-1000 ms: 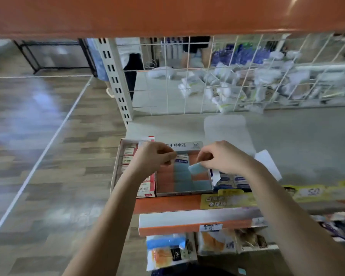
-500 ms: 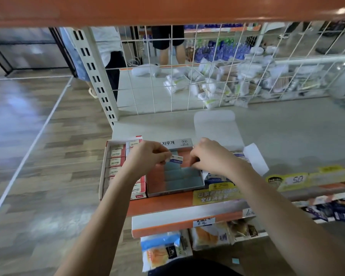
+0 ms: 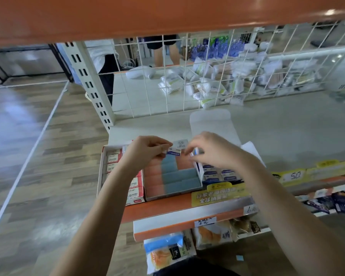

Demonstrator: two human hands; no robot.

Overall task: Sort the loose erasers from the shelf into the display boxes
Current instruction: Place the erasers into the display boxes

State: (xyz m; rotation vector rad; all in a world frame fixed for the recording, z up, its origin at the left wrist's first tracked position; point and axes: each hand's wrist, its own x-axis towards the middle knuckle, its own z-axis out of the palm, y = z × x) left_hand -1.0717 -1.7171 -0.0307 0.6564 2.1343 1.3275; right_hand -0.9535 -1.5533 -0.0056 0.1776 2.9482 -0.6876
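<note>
My left hand (image 3: 145, 151) pinches a white eraser with a blue "ERASER" sleeve (image 3: 175, 151) above the back of the middle display box (image 3: 197, 176). That box holds rows of pink and blue erasers (image 3: 170, 177). My right hand (image 3: 209, 152) hovers with curled fingers just right of the held eraser, over the box's right wall. I cannot tell whether it holds anything. A left display box (image 3: 105, 156) holds red-and-white erasers. A right display box holds white-and-blue erasers (image 3: 217, 174).
The boxes stand at the front left of a grey shelf (image 3: 287, 132) with an orange front lip (image 3: 157, 206). An opened white box lid (image 3: 209, 122) lies behind. A wire grid (image 3: 187, 80) backs the shelf. An orange shelf (image 3: 147, 14) hangs overhead. Snack packets (image 3: 167, 251) hang below.
My right hand put the loose blue eraser down into the middle box and came away without it. My left hand lifted the white eraser higher, and the view moved closer.
</note>
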